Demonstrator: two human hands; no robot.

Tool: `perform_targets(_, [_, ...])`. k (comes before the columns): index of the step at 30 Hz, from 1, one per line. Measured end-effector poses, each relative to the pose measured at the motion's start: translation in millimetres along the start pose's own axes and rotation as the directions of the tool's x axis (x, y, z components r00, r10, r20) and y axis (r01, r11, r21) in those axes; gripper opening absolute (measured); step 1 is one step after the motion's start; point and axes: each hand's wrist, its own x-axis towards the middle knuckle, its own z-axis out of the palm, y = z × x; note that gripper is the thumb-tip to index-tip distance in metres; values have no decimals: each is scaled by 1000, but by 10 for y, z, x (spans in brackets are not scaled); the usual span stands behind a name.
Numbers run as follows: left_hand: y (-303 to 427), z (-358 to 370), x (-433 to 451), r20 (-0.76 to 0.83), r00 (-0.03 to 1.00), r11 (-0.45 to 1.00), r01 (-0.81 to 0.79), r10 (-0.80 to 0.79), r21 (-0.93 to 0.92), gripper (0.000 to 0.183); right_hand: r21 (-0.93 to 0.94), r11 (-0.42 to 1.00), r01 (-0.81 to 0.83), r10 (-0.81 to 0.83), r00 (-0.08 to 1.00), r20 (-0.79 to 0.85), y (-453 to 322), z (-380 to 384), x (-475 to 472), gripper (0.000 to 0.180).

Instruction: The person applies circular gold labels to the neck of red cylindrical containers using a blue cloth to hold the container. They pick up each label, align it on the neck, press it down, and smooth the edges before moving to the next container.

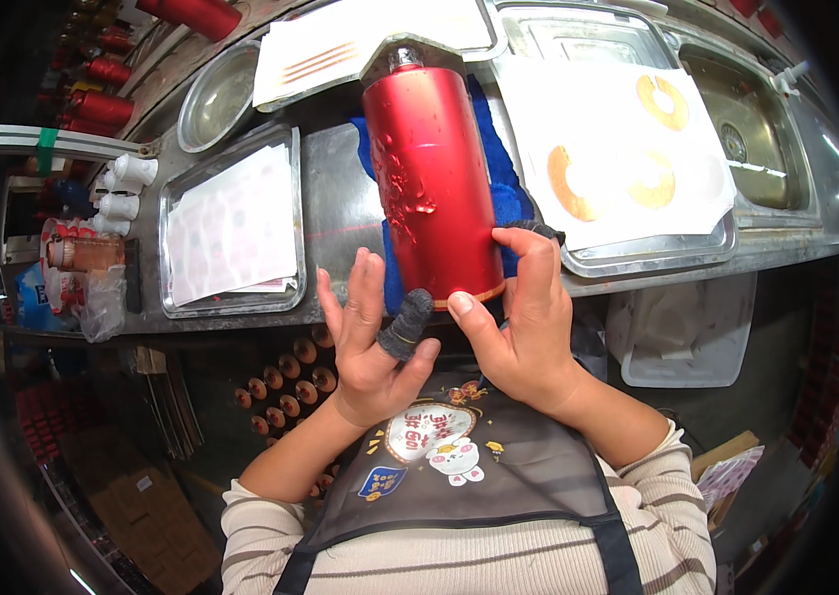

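A glossy red bottle-shaped cylinder (431, 171) lies with its narrow neck away from me, at a metal holder (406, 58). Water drops and wrinkled wet patches mark its left side. A thin gold band (475, 295) runs around its near rim. My right hand (527, 320) is at the near right end, its thumb on the rim and its bent index finger against the side. My left hand (375, 342) has its fingers spread, and the index tip, in a dark finger cot (408, 323), touches the rim's left edge. Beneath the cylinder is a blue cloth (497, 156).
To the right, white paper with golden C-shaped decals (661, 103) covers a metal tray (650, 260), near a sink (754, 134). Leftward are a tray of sheets (233, 223), a metal bowl (219, 97) and a bottle (85, 253). A white plastic bin (680, 335) stands below the bench.
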Motion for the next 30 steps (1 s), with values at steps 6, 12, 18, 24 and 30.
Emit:
perform_targets(6, [48, -98, 110, 8, 998, 994, -69, 69, 88, 35, -4, 1000, 11, -11, 999, 43, -54, -34, -17, 56])
perform_targets(12, [71, -187, 201, 32, 988, 973, -157, 154, 168, 32, 73, 996, -42, 36, 995, 89, -52, -56, -34, 49])
perform_targets(18, [132, -282, 367, 61, 970, 941, -242, 234, 238, 25, 129, 990, -61, 49, 994, 94, 17, -60, -37, 42])
perform_targets(24, [184, -310, 524, 104, 938, 910, -346, 330, 230, 27, 254, 963, -86, 57, 991, 119, 107, -119, -26, 39])
perform_targets(30, [222, -131, 654, 97, 902, 869, -432, 421, 241, 28, 208, 976, -72, 61, 996, 60, 154, -244, -165, 39])
